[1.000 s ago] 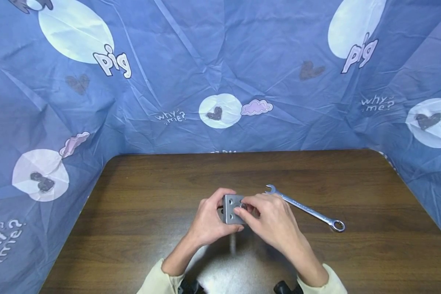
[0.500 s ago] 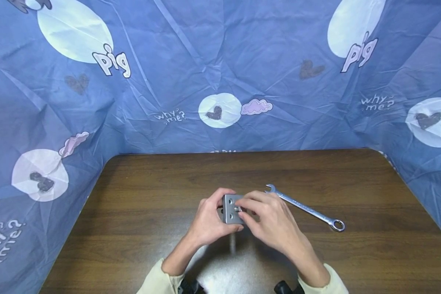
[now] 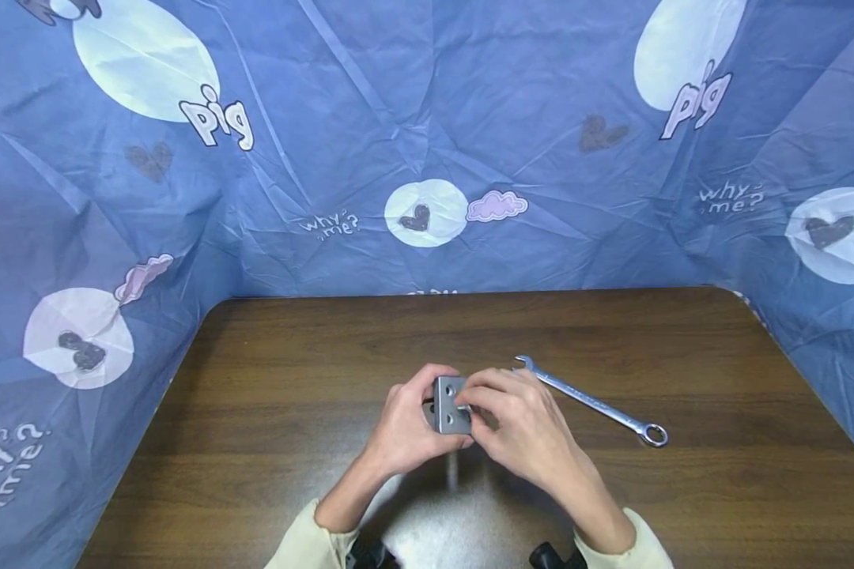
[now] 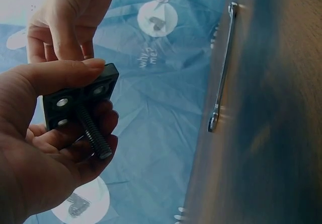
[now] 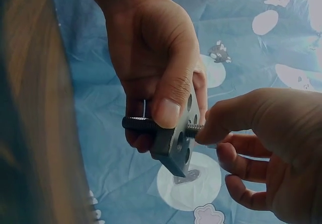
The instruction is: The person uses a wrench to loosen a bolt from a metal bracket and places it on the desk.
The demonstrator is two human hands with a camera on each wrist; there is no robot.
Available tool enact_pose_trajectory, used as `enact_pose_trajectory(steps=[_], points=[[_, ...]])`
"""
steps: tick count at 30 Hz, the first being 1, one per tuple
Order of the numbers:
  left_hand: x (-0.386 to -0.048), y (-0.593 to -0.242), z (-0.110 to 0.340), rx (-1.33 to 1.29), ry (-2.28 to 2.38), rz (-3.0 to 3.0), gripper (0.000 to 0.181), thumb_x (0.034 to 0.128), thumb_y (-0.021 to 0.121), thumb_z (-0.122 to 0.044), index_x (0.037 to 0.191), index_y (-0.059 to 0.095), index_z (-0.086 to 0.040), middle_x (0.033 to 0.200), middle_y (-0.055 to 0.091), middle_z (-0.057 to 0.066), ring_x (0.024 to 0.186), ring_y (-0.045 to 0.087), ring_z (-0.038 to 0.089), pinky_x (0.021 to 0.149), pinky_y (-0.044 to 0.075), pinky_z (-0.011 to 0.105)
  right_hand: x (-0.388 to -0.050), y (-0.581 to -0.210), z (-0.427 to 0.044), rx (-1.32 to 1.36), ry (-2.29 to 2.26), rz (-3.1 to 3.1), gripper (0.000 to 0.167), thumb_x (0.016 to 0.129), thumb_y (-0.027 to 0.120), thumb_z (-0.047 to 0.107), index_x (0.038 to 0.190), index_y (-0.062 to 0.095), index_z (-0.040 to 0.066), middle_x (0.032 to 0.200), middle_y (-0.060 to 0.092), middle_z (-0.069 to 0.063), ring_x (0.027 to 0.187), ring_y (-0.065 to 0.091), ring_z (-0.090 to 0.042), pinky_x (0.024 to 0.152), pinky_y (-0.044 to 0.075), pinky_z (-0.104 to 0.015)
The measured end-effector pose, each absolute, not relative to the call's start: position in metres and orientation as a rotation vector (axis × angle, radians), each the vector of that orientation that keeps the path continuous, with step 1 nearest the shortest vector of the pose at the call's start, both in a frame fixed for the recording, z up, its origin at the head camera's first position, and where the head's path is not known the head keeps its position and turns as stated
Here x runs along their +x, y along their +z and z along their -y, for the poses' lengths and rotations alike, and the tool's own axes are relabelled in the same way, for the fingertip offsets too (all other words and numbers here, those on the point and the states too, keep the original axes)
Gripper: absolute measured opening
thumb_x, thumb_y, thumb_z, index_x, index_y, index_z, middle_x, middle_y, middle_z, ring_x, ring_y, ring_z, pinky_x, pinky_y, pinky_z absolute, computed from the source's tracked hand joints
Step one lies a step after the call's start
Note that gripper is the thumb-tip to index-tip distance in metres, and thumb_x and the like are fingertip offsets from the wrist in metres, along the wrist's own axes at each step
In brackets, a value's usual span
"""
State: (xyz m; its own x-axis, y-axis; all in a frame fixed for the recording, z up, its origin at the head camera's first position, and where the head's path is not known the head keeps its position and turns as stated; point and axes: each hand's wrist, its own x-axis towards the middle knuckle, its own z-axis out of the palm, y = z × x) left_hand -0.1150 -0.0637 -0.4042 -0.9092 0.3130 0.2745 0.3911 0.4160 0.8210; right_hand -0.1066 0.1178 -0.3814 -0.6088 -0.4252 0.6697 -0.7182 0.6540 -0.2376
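Observation:
A grey metal plate [image 3: 444,405] with several round holes is held up over the table. My left hand [image 3: 406,423] grips it by opposite edges, thumb below and fingers above in the head view. Through the plate runs a threaded bolt [image 4: 94,134]; a long stretch of it sticks out from the back in the left wrist view. On the other face, my right hand [image 3: 530,423] pinches the bolt's short end between thumb and index finger. Some thread [image 5: 192,130] shows there between plate and fingertips. The fingers hide most of that end.
A combination wrench [image 3: 591,401] lies diagonally on the brown wooden table [image 3: 313,356], to the right of my hands. Blue printed fabric [image 3: 327,158] hangs behind the table and along both sides.
The right fingers first pinch close to the plate, then loosen so a silvery bit shows, and now close on it again. My left hand keeps its grip, with the plate barely shifted.

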Motion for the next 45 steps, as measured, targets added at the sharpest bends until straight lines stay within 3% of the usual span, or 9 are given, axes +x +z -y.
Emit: enact_pose_trajectory(steps=[9, 17, 22, 25, 29, 45], points=[[-0.1156, -0.4046, 0.063, -0.646, -1.508, 2.575, 0.069, 0.0566, 0.091, -0.011, 0.118, 0.061, -0.009, 0.089, 0.078, 0.009, 0.082, 0.073, 0.013, 0.072, 0.051, 0.022, -0.1068, -0.3824, -0.1188, 0.923, 0.679, 2.282, 0.027, 0.062, 0.074, -0.003, 0.081, 0.074, 0.016, 0.093, 0.072, 0.003, 0.085, 0.067, -0.013, 0.077, 0.05, -0.034], [-0.1155, -0.4054, 0.0646, -0.658, -1.528, 2.541, 0.065, 0.0582, 0.088, -0.009, 0.117, 0.061, -0.008, 0.086, 0.078, 0.009, 0.08, 0.073, 0.014, 0.073, 0.054, 0.027, -0.1042, -0.379, -0.1211, 0.827, 0.698, 2.361, 0.033, 0.071, 0.081, 0.025, 0.102, 0.074, 0.017, 0.102, 0.073, 0.002, 0.093, 0.069, -0.015, 0.078, 0.05, -0.036], [-0.1156, -0.4032, 0.0645, -0.653, -1.559, 2.543, 0.067, 0.0583, 0.09, -0.007, 0.118, 0.061, -0.008, 0.09, 0.079, 0.009, 0.086, 0.076, 0.019, 0.077, 0.054, 0.026, -0.1051, -0.38, -0.1208, 0.705, 0.711, 2.388, 0.033, 0.073, 0.085, 0.037, 0.095, 0.074, 0.015, 0.082, 0.071, 0.005, 0.068, 0.061, -0.007, 0.064, 0.047, -0.027], [-0.1157, -0.4019, 0.0644, -0.638, -1.567, 2.557, 0.069, 0.0574, 0.091, -0.007, 0.119, 0.06, -0.009, 0.092, 0.079, 0.008, 0.088, 0.076, 0.018, 0.079, 0.052, 0.025, -0.1058, -0.3809, -0.1208, 0.665, 0.698, 2.401, 0.028, 0.074, 0.085, 0.037, 0.087, 0.074, 0.015, 0.068, 0.064, 0.007, 0.058, 0.05, -0.003, 0.057, 0.041, -0.022], [-0.1153, -0.4013, 0.0641, -0.617, -1.566, 2.573, 0.07, 0.0571, 0.091, -0.007, 0.12, 0.06, -0.009, 0.092, 0.079, 0.007, 0.088, 0.075, 0.017, 0.081, 0.051, 0.024, -0.1061, -0.3816, -0.1194, 0.672, 0.694, 2.411, 0.022, 0.076, 0.084, 0.033, 0.082, 0.074, 0.015, 0.063, 0.06, 0.008, 0.056, 0.047, -0.002, 0.056, 0.039, -0.021], [-0.1167, -0.404, 0.0641, -0.63, -1.566, 2.57, 0.071, 0.0575, 0.092, -0.007, 0.121, 0.06, -0.009, 0.09, 0.079, 0.009, 0.084, 0.075, 0.018, 0.075, 0.052, 0.023, -0.1035, -0.3779, -0.1185, 0.733, 0.795, 2.453, 0.024, 0.073, 0.086, 0.017, 0.094, 0.077, 0.013, 0.084, 0.073, 0.004, 0.064, 0.057, -0.006, 0.061, 0.044, -0.02]])
